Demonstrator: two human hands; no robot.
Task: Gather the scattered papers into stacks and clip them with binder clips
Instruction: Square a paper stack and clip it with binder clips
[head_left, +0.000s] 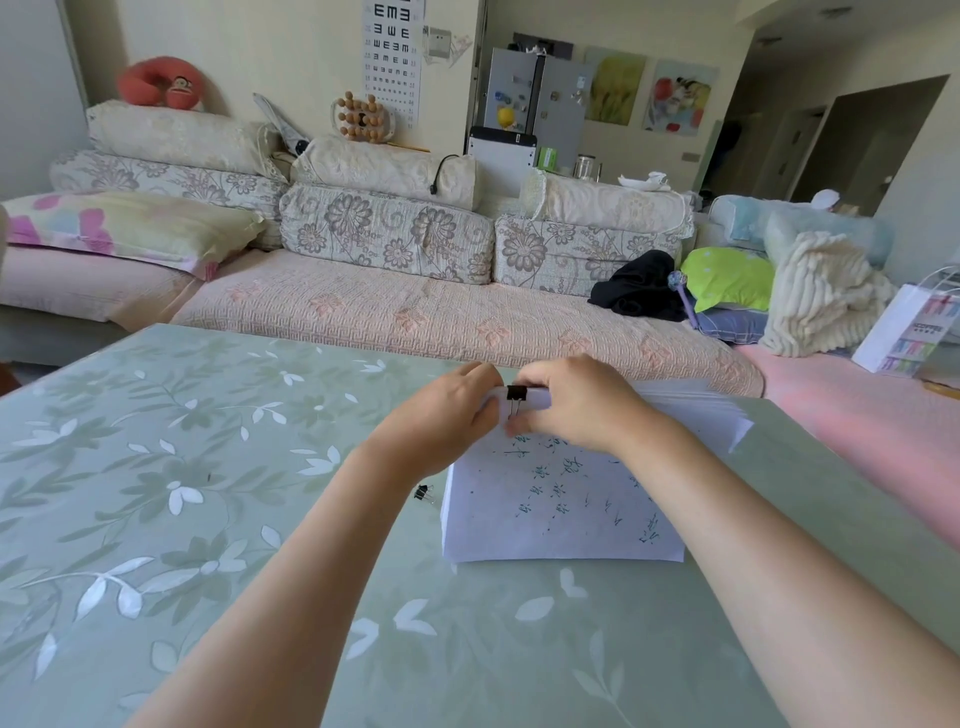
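Observation:
A stack of white papers (561, 514) with blue handwriting lies on the green flowered table (208, 493), its far edge lifted. A black binder clip (516, 399) sits on that far edge. My left hand (441, 421) grips the stack's far left corner beside the clip. My right hand (576, 402) curls over the far edge and pinches the clip's wire handles. A second black binder clip (424, 493) lies loose on the table, left of the stack and under my left forearm.
More white sheets (696, 410) fan out behind the stack toward the table's right edge. A sofa (415, 312) with cushions runs along the far side of the table. A white paper bag (909, 332) stands at the right.

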